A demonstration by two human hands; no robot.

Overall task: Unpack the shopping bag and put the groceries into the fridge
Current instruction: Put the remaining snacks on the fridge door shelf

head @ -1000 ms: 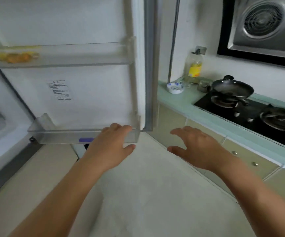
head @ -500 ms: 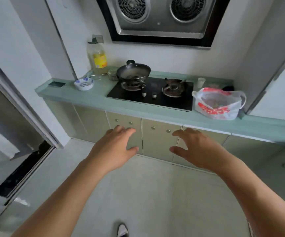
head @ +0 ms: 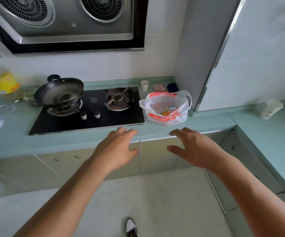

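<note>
Both forearms are bare to the frame's edge, no sleeves, and at six o'clock a white-and-black shoe (head: 131, 227) shows.

- The shopping bag (head: 166, 107) is a thin, white, half-transparent plastic bag with red-orange printing on its front and along its top edge.
- It stands upright on the green counter (head: 155, 128), just beside the right edge of the black stove, and close to the corner of the wall on its right.
- Its mouth is open at the top, and one handle loop stands up on the right side.
- Through the plastic, some groceries (head: 168, 111) show inside: something orange-yellow and something light blue, too blurred to tell what they are.
- No hand touches the bag.
</note>
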